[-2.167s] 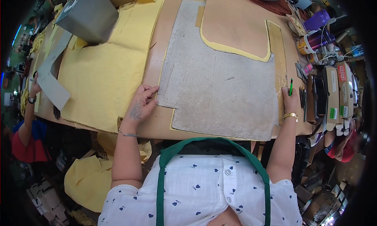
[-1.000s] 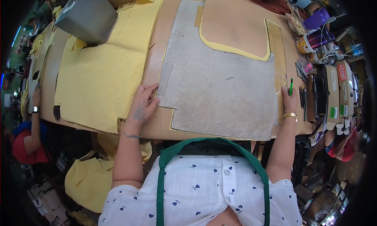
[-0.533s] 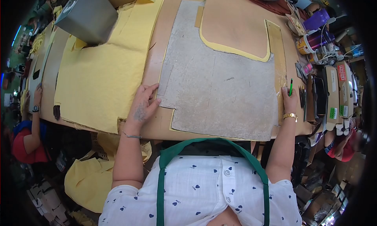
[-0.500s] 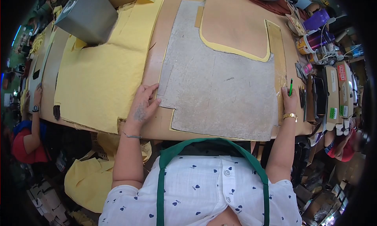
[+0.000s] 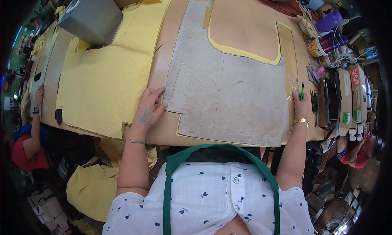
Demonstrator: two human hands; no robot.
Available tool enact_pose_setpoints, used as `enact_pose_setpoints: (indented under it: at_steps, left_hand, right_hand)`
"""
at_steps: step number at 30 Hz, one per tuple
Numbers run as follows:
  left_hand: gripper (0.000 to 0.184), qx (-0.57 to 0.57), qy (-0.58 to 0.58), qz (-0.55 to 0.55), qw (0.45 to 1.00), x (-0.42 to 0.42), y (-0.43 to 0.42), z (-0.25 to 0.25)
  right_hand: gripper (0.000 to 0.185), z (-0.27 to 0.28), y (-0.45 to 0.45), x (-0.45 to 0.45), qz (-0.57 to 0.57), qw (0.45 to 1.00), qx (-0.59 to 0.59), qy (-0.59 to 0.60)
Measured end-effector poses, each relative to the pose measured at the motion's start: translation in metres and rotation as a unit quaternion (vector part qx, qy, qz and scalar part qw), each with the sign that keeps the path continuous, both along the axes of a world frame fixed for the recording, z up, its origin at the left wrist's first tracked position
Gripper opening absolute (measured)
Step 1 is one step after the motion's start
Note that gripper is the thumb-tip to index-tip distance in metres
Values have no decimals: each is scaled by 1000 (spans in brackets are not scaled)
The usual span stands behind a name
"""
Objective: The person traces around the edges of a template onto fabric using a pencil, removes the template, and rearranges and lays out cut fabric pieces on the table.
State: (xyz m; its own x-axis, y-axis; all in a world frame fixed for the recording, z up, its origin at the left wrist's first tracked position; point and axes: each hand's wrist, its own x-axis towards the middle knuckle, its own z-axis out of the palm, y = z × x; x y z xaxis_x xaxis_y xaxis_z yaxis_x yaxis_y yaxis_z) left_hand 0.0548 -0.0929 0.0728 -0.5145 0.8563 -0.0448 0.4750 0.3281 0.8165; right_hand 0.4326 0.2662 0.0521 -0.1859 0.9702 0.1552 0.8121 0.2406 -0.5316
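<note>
A large grey template (image 5: 232,88) with a cut-out at its far side lies on the table, with yellow material (image 5: 241,52) showing along its edges. My left hand (image 5: 151,108) rests at the template's left edge, fingers apart and touching it, holding nothing. At the right edge, beside the brown taped strip (image 5: 289,59), my right hand (image 5: 301,104) is closed around a green pencil (image 5: 302,91) that points upward. To the left lies a stack of yellow sheets (image 5: 106,79), cut unevenly, with a grey metal block (image 5: 92,20) standing on its far part.
On the right are dark pencils (image 5: 314,102), long cardboard boxes (image 5: 346,96), a labelled tub (image 5: 315,47) and a purple container (image 5: 329,20). A co-worker's arm (image 5: 36,122) reaches onto the table at far left. Yellow material (image 5: 92,190) hangs below the table edge.
The co-worker at far left has drawn back the grey angled piece held over the table earlier, and that arm has shifted. My hands and the template have stayed practically still.
</note>
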Motion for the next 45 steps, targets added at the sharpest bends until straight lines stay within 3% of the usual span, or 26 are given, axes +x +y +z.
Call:
enact_pose_setpoints:
  at_steps: [45]
  left_hand:
    - [44, -5, -3, 2, 1000, 0, 0, 2]
  right_hand:
    - [39, 2, -2, -1, 4, 1000, 2, -3]
